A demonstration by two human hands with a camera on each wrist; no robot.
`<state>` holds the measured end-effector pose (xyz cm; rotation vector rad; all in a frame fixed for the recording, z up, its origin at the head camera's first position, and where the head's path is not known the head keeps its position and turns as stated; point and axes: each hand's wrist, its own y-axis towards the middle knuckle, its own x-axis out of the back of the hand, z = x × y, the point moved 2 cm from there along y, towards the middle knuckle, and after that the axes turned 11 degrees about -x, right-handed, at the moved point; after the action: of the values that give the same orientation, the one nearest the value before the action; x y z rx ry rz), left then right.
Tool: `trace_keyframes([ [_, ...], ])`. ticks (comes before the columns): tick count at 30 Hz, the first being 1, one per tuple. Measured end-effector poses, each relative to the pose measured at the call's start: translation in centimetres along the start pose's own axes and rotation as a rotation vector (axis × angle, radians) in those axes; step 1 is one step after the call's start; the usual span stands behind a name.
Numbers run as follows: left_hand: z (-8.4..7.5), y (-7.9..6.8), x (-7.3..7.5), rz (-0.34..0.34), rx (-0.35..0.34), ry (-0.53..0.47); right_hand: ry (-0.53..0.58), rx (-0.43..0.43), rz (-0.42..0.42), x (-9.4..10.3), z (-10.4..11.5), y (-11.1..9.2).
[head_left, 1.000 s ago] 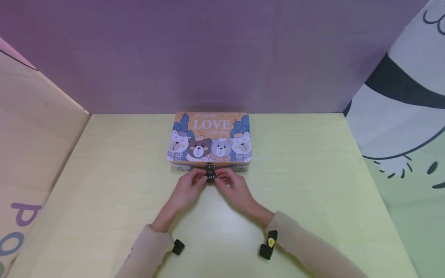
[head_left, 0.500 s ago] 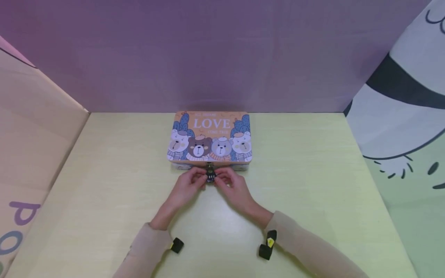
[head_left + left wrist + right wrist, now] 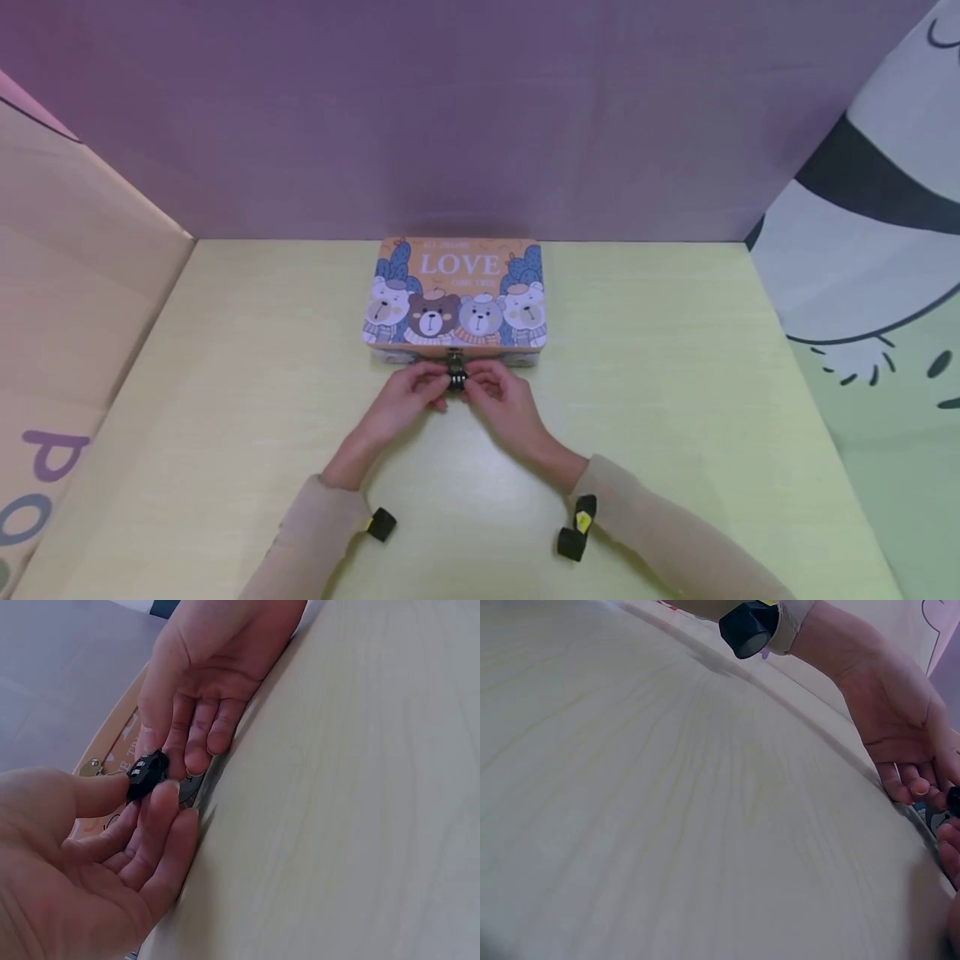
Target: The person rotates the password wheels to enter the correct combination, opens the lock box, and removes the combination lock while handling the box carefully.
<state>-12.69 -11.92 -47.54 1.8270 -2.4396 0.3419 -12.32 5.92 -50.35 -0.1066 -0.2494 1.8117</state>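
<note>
A black combination padlock [image 3: 457, 381] with a row of number dials hangs at the front clasp of a tin box [image 3: 480, 265] printed with bears and the word LOVE. My left hand [image 3: 401, 402] pinches the padlock from the left, thumb against its side. From the right, my right hand [image 3: 506, 407] pinches its other side between thumb and fingers. Up close in the left wrist view, the padlock [image 3: 145, 775] sits between both sets of fingertips, dials facing up. Only a sliver of it shows at the right wrist view's edge. The box lid is down.
The box stands on a pale yellow-green table [image 3: 660, 350], close to a purple back wall [image 3: 480, 117]. Printed panels rise at the left [image 3: 75, 275] and right [image 3: 885, 275]. Each wrist wears a small black camera.
Both hands keep their places on the padlock. The padlock has tilted slightly, and its dial face looks different from a second ago. The whole view has shifted a little.
</note>
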Motion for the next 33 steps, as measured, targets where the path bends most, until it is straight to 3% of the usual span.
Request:
trace_keyframes([
  [11,-0.3,0.2,0.0,0.025,0.030,-0.020,0.018,0.004,-0.009,0.0,0.3,-0.2],
  [15,-0.3,0.3,0.2,0.049,0.032,-0.049,0.012,0.007,-0.004,-0.1,1.6,-0.8],
  [22,-0.1,0.4,0.4,0.070,0.009,-0.062,0.001,0.027,-0.005,-0.4,3.0,-1.5],
  [33,0.2,0.5,0.4,0.097,-0.025,-0.059,-0.009,0.038,-0.013,-0.3,2.8,-1.6],
])
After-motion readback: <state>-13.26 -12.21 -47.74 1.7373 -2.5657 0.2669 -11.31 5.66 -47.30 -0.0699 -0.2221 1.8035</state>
